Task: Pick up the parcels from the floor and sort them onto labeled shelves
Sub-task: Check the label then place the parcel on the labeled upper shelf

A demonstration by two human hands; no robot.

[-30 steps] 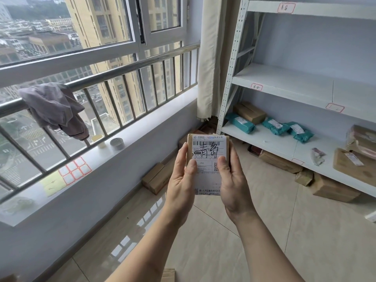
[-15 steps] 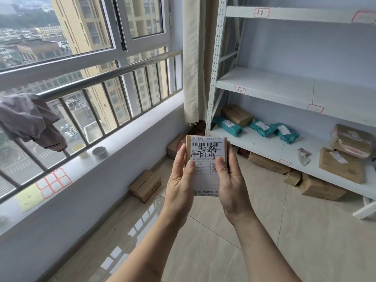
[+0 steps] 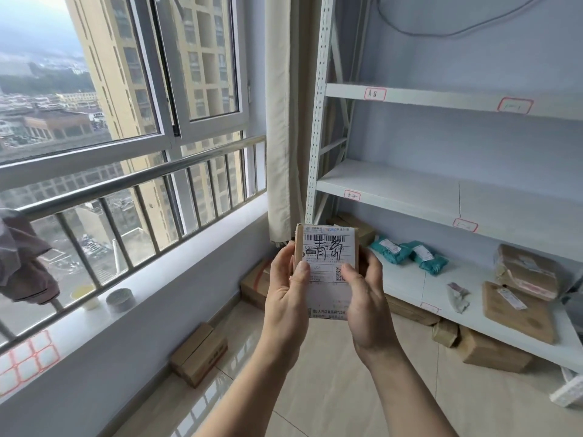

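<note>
I hold a small brown parcel [image 3: 326, 247] upright at chest height, its white shipping label with black handwriting facing me. My left hand [image 3: 285, 291] grips its left edge, thumb on the label. My right hand [image 3: 362, 298] grips its right edge, thumb on the label too. Behind it stands a white metal shelf rack [image 3: 394, 187] with red-bordered labels [image 3: 375, 94] on the shelf edges. The lowest shelf carries teal bags [image 3: 407, 252] and brown parcels [image 3: 520, 305]. More cardboard parcels lie on the floor [image 3: 198, 353] and under the rack [image 3: 492, 350].
A window with a metal railing [image 3: 132, 181] runs along the left, above a white sill [image 3: 157, 275] holding a tape roll [image 3: 120, 299] and a sheet of red stickers [image 3: 28, 357]. A grey cloth [image 3: 22, 257] hangs on the railing. A curtain [image 3: 280, 121] hangs by the rack.
The view has tilted up and swung left, so higher shelves now show. Both hands still hold the parcel the same way in front of me.
</note>
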